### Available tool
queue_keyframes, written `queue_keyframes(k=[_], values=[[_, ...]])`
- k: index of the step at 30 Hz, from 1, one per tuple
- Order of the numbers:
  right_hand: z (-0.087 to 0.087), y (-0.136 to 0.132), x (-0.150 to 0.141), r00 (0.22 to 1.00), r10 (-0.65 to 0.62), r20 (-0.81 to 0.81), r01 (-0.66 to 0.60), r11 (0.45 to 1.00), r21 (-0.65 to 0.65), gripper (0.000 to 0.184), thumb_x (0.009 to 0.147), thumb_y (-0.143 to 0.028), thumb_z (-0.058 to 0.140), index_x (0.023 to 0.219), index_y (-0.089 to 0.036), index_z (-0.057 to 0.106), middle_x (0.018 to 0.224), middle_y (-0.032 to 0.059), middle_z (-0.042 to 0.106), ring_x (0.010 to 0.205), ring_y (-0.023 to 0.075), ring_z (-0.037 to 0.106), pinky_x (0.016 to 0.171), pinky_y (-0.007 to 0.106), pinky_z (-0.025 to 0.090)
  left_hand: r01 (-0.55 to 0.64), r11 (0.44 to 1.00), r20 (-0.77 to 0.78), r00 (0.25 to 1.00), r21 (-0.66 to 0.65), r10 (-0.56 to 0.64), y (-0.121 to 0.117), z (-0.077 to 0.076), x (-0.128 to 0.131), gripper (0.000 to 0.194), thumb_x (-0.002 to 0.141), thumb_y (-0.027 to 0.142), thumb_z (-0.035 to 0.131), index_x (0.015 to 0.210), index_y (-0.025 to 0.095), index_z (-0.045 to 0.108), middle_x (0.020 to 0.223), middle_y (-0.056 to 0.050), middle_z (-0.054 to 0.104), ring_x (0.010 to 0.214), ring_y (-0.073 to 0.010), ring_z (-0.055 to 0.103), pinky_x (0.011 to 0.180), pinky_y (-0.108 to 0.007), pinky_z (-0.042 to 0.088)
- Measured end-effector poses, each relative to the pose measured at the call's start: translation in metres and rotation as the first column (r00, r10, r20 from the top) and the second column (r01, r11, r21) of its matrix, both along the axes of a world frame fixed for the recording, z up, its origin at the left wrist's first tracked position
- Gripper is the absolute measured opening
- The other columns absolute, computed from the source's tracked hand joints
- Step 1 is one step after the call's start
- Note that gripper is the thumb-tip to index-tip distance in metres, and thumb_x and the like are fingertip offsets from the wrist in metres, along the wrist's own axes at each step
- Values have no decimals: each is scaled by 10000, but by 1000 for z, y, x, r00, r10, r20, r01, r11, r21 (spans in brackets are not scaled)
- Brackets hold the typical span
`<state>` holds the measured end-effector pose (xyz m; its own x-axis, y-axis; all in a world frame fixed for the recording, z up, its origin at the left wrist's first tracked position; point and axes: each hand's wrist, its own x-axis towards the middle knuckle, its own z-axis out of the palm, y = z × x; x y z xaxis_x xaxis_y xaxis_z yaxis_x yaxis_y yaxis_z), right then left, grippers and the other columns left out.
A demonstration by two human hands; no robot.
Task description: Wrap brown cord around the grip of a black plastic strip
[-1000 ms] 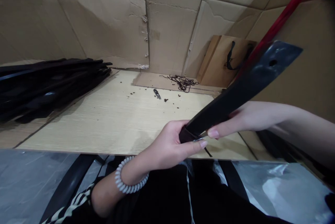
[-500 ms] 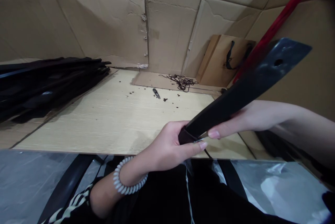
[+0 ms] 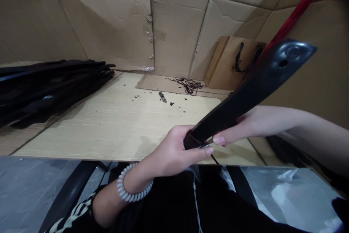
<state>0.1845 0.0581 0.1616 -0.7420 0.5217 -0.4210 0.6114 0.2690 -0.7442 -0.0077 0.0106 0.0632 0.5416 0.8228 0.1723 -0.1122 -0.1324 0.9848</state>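
Observation:
A long, flat black strip (image 3: 234,105) slants up to the right, with a round hole near its glossy far end. My left hand (image 3: 174,151) is closed round its near end, where a dark band (image 3: 192,141) wraps it. My right hand (image 3: 245,125) is closed at the strip's lower edge; its thumb pinches a small thin piece (image 3: 208,140) beside the band, too small to name. Its other fingers are mostly hidden behind the strip. A thin dark cord (image 3: 215,159) hangs below my left thumb.
Similar dark strips (image 3: 49,91) lie piled at left. On the pale board (image 3: 89,131) are small thread snips (image 3: 163,97) and dark scraps. Behind them lie tangled dark cord (image 3: 191,85) and a brown paper bag (image 3: 226,62). Cardboard (image 3: 177,25) walls the back; a red strap (image 3: 300,15) hangs right.
The strip's far end has swung slightly left and turned a little, catching more light. Both hands have shifted slightly left and keep their hold.

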Motion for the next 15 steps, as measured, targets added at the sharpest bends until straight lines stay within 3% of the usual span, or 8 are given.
queue_keyframes(k=[4, 10, 15], values=[[-1, -2, -2, 997, -50, -57, 44, 994, -98, 356, 841, -404, 643, 807, -49, 648, 829, 52, 590, 790, 53, 556, 734, 108, 492, 42, 999, 63, 997, 31, -44, 0, 2, 0, 178, 865, 271, 678, 981, 138, 704, 920, -56, 688, 865, -172, 615, 776, -267, 490], [-1, 1, 5, 994, -57, -88, 48, 994, -103, 326, 826, -353, 668, 1004, -82, 702, 847, 41, 606, 800, 69, 578, 726, 124, 517, 4, 999, 3, 1000, -35, -4, -2, 2, 1, 150, 836, 277, 685, 880, 135, 667, 703, -6, 586, 603, -114, 477, 556, -223, 364], [-2, 0, 1, 996, -51, -70, 44, 994, -102, 326, 840, -379, 649, 928, -67, 686, 844, 48, 605, 779, 57, 563, 719, 115, 499, 6, 1000, 29, 1000, 8, -6, 0, 3, 2, 162, 840, 234, 685, 949, 119, 717, 847, -49, 679, 718, -143, 575, 661, -241, 458]])
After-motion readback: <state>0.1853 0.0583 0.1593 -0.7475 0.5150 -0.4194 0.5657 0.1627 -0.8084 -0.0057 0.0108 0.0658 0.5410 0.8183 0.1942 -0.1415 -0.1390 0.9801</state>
